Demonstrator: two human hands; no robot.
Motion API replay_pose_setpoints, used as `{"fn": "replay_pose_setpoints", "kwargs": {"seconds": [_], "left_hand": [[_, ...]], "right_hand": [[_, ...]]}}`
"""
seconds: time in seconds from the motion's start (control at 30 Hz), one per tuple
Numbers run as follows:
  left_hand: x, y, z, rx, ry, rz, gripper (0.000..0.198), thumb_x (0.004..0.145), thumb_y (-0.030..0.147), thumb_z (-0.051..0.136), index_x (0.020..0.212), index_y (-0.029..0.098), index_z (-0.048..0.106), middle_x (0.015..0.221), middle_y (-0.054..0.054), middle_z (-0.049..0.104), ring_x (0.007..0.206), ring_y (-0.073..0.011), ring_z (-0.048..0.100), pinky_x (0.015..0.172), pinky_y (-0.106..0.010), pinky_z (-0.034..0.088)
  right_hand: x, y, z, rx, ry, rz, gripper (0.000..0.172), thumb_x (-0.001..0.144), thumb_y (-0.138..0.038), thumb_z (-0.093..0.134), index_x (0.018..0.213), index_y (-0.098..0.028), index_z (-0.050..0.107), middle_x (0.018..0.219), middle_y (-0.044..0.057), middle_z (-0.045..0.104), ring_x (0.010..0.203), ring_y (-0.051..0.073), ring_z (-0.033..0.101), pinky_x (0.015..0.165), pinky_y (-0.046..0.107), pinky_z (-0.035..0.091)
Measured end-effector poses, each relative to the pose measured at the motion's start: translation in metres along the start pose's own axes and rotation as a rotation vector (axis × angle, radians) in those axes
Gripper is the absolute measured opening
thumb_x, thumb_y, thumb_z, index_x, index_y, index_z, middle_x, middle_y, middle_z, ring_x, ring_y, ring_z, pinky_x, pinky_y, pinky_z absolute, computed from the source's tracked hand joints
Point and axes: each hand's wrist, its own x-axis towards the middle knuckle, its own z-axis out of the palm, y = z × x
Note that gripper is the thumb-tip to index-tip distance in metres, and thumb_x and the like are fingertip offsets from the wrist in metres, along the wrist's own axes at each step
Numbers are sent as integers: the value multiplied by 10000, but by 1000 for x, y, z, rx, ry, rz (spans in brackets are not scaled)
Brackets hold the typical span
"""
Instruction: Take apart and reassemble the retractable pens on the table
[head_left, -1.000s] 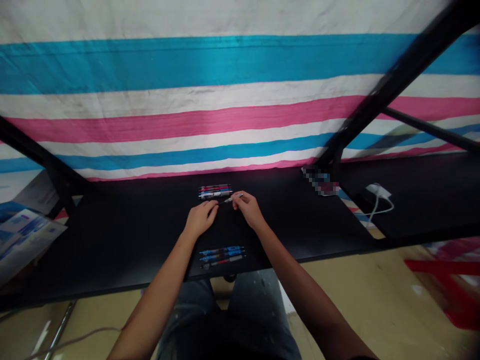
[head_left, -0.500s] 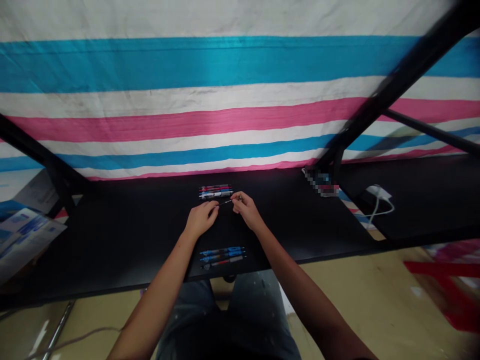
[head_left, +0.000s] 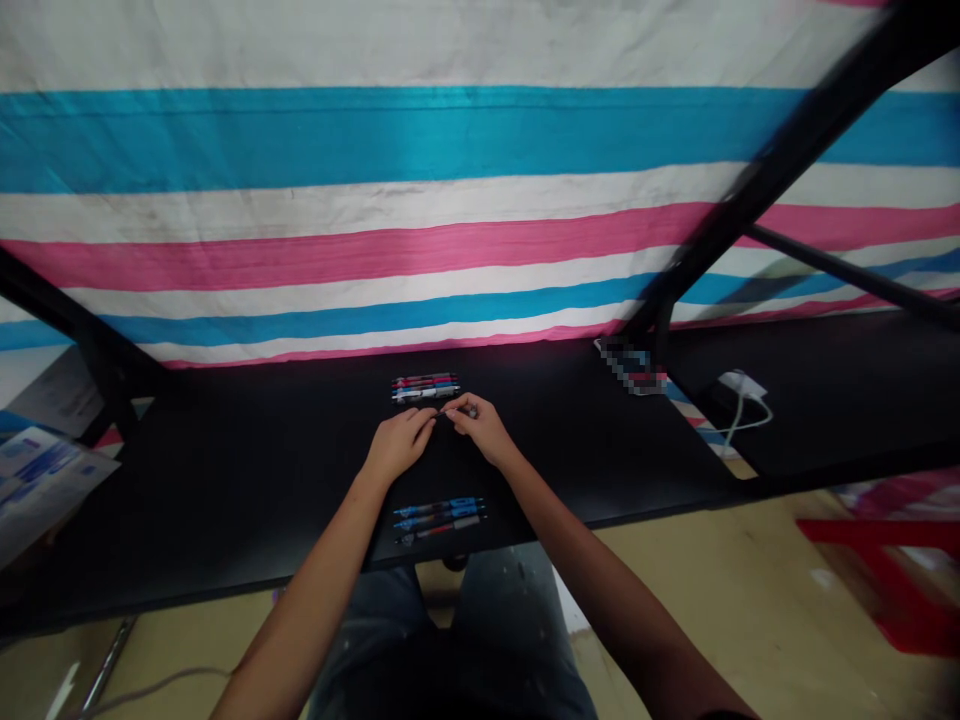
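Just in front of the pen row, my left hand (head_left: 397,443) is closed, thumb and fingers pinching a slim dark pen part (head_left: 440,413). My right hand (head_left: 484,432) meets it from the other side, its fingertips pinched at the same pen part. A small shiny piece (head_left: 473,411) shows by the right fingers; its kind is unclear. Most of the pen is hidden by the fingers. Behind the hands lies a row of several pens (head_left: 424,386), red, blue and white. Nearer the front edge lie three pens (head_left: 439,515), two blue and one dark grey.
The black table (head_left: 262,470) has a dark metal frame (head_left: 720,235) at right. A blurred-out packet (head_left: 634,368) lies by its foot. Beyond a gap, a white charger with a cable (head_left: 742,385) sits on another table. Papers (head_left: 45,480) are at left, a red stool (head_left: 892,580) at right.
My right hand has moved left, up to my left hand. The thin shaft that showed between them is now mostly covered. The view has shifted slightly.
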Motion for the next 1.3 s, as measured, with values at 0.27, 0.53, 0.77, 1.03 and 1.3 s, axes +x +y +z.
{"fn": "replay_pose_setpoints", "kwargs": {"seconds": [0.27, 0.53, 0.77, 1.03, 1.3], "left_hand": [[1, -2, -1, -113, 60, -96, 234, 1004, 310, 512, 1063, 229, 723, 1040, -48, 763, 946, -210, 715, 825, -303, 543], [2, -3, -3, -182, 73, -145, 268, 1002, 290, 502, 1169, 221, 701, 1109, -52, 766, 991, -222, 718, 897, -330, 543], [1, -4, -2, -203, 74, -108, 301, 1018, 315, 483, 1199, 208, 699, 1104, -68, 754, 1054, -234, 686, 965, -367, 529], [2, -5, 0, -208, 81, -119, 287, 1012, 318, 490, 1168, 214, 707, 1075, -68, 752, 1009, -231, 689, 932, -353, 535], [3, -9, 1, -263, 101, -135, 287, 1010, 321, 490, 1145, 193, 708, 1054, -78, 751, 931, -227, 686, 873, -356, 540]], "right_hand": [[3, -2, -4, 181, 55, -4, 288, 722, -416, 824, 796, -195, 656, 788, 17, 714, 479, 54, 337, 482, 237, 300], [11, -4, -19, 178, 278, -34, 323, 703, -444, 813, 818, -168, 693, 637, -32, 604, 427, 33, 318, 448, 236, 262], [12, -2, -21, 193, 295, 20, 252, 663, -349, 776, 811, -179, 664, 569, -40, 578, 421, 52, 328, 436, 233, 231], [15, 2, -29, 71, 343, 16, 201, 714, -361, 686, 812, -193, 636, 580, -31, 570, 430, 75, 337, 443, 239, 257], [11, 0, -45, -671, 386, -239, 162, 854, -334, 607, 877, -198, 692, 820, 57, 675, 771, 206, 616, 754, 337, 474]]}}
